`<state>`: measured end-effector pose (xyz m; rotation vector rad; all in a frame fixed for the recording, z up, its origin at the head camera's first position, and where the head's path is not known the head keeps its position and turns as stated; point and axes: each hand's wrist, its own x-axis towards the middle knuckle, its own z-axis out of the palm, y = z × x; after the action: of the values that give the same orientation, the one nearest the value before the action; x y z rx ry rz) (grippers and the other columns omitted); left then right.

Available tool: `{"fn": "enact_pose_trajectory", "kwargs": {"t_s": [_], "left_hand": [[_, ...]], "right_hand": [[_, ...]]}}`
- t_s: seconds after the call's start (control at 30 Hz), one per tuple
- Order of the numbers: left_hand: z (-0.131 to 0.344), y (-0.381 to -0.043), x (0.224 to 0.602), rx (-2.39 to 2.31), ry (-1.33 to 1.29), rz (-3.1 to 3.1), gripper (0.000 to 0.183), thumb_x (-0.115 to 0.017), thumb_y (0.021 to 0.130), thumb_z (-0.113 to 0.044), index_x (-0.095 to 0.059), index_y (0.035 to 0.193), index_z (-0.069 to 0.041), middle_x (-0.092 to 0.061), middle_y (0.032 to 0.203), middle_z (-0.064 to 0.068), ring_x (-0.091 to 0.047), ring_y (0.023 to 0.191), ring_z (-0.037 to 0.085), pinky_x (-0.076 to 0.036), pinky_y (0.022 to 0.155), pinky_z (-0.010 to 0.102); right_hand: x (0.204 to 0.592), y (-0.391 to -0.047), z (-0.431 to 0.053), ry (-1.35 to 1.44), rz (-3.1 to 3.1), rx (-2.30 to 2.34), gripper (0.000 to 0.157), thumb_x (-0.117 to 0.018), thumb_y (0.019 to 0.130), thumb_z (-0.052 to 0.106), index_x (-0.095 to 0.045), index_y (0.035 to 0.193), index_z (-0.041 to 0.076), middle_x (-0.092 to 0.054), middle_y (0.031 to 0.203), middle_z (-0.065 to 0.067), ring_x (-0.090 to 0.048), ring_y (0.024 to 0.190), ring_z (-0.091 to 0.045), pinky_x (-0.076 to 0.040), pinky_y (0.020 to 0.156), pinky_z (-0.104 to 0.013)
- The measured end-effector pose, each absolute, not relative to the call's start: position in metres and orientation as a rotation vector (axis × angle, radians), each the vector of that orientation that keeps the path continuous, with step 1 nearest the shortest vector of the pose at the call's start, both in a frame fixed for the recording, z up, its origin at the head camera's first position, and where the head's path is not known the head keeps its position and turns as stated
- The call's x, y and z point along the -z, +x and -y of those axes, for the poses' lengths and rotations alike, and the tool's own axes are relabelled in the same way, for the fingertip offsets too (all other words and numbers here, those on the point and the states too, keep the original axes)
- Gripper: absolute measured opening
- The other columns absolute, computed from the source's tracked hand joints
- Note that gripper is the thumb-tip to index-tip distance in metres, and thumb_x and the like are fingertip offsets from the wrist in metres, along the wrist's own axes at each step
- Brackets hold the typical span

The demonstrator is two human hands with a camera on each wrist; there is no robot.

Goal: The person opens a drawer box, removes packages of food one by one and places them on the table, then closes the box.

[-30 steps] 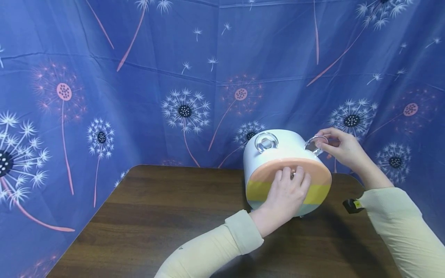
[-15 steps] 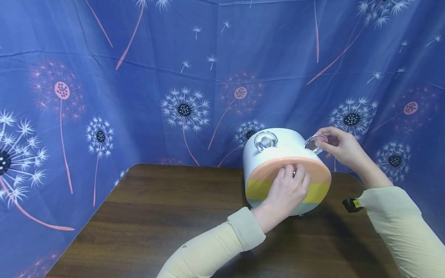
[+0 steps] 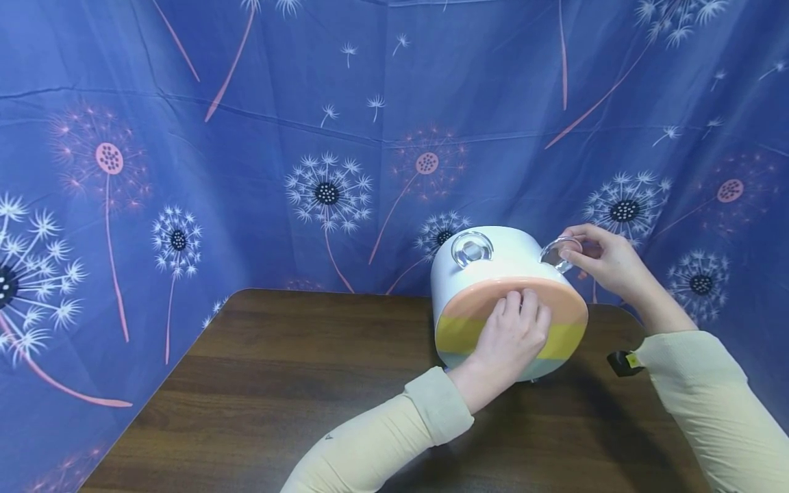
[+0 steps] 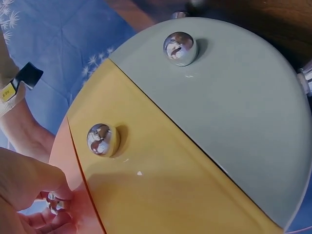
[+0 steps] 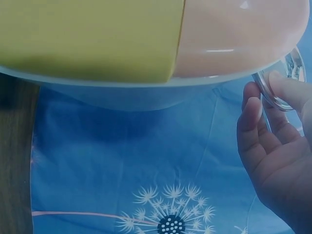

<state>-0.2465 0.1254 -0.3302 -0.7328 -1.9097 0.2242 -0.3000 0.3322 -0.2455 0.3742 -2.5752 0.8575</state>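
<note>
A white, rounded drawer box (image 3: 514,257) stands at the back right of the table, its front striped in three drawers. The top drawer is pink (image 4: 62,151), the middle one yellow (image 4: 156,185), the lowest grey-green (image 4: 234,97). My left hand (image 3: 511,339) reaches across the front and pinches the pink drawer's small shiny knob (image 4: 54,204), which the fingers largely hide. With thumb and fingers my right hand (image 3: 607,263) grips a shiny round ear (image 5: 273,95) on the box's upper right. Its twin, the left ear (image 3: 471,250), is untouched.
Round silver knobs stick out from the yellow drawer (image 4: 102,140) and the grey-green one (image 4: 180,48). The brown wooden table (image 3: 277,383) stretches left and forward of the box. Close behind hangs a blue dandelion-print cloth (image 3: 246,171). A black device (image 3: 624,364) sits at the right wrist.
My left fingers have shifted slightly on the front and closed over the pink drawer's knob, which showed between them earlier. The right hand keeps its grip on the ear, and the box has stayed put.
</note>
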Motion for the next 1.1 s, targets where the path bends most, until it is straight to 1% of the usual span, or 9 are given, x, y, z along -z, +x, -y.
{"fn": "enact_pose_trajectory", "kwargs": {"t_s": [0.17, 0.37, 0.53, 0.67, 0.87, 1.1], "left_hand": [[-0.124, -0.242, 0.328, -0.292, -0.755, 1.927, 0.021, -0.052, 0.089, -0.021, -0.061, 0.107, -0.014, -0.059, 0.102, 0.004, -0.055, 0.086, 0.016, -0.047, 0.074, 0.021], [-0.124, -0.233, 0.326, -0.322, -0.763, 1.925, 0.021, -0.055, 0.087, -0.025, -0.061, 0.104, -0.015, -0.059, 0.099, 0.002, -0.055, 0.084, 0.015, -0.047, 0.072, 0.02], [-0.125, -0.226, 0.326, -0.307, -0.751, 1.927, 0.022, -0.053, 0.087, -0.024, -0.062, 0.104, -0.015, -0.061, 0.102, 0.003, -0.056, 0.084, 0.016, -0.047, 0.073, 0.022], [-0.125, -0.219, 0.325, -0.293, -0.749, 1.925, 0.023, -0.05, 0.088, -0.022, -0.063, 0.104, -0.014, -0.061, 0.101, 0.004, -0.055, 0.081, 0.016, -0.046, 0.07, 0.022], [-0.125, -0.209, 0.323, -0.359, -0.751, 1.944, 0.023, -0.05, 0.09, -0.023, -0.061, 0.108, -0.013, -0.06, 0.103, 0.004, -0.055, 0.082, 0.016, -0.048, 0.072, 0.023], [-0.125, -0.202, 0.324, -0.283, -0.743, 1.905, 0.019, -0.048, 0.089, -0.019, -0.063, 0.1, -0.014, -0.061, 0.1, 0.004, -0.055, 0.078, 0.015, -0.046, 0.067, 0.022]], "right_hand": [[0.245, -0.299, -0.331, 0.365, 2.571, -0.847, 0.039, -0.061, 0.091, 0.027, -0.053, 0.123, 0.007, -0.057, 0.105, -0.017, -0.053, 0.074, 0.014, -0.052, 0.056, -0.024], [0.246, -0.297, -0.332, 0.358, 2.581, -0.837, 0.039, -0.061, 0.091, 0.027, -0.052, 0.124, 0.007, -0.056, 0.105, -0.019, -0.051, 0.073, 0.015, -0.053, 0.056, -0.025], [0.245, -0.297, -0.332, 0.366, 2.61, -0.824, 0.042, -0.06, 0.092, 0.03, -0.051, 0.125, 0.006, -0.055, 0.107, -0.019, -0.05, 0.075, 0.017, -0.052, 0.056, -0.024], [0.243, -0.298, -0.332, 0.378, 2.629, -0.798, 0.044, -0.058, 0.092, 0.032, -0.049, 0.127, 0.006, -0.053, 0.106, -0.017, -0.047, 0.076, 0.02, -0.052, 0.058, -0.024], [0.242, -0.298, -0.333, 0.382, 2.632, -0.773, 0.045, -0.058, 0.092, 0.032, -0.048, 0.128, 0.007, -0.051, 0.103, -0.014, -0.042, 0.079, 0.024, -0.052, 0.059, -0.024], [0.242, -0.297, -0.335, 0.384, 2.646, -0.777, 0.045, -0.058, 0.092, 0.033, -0.049, 0.128, 0.007, -0.05, 0.102, -0.013, -0.044, 0.077, 0.022, -0.051, 0.058, -0.022]]}}
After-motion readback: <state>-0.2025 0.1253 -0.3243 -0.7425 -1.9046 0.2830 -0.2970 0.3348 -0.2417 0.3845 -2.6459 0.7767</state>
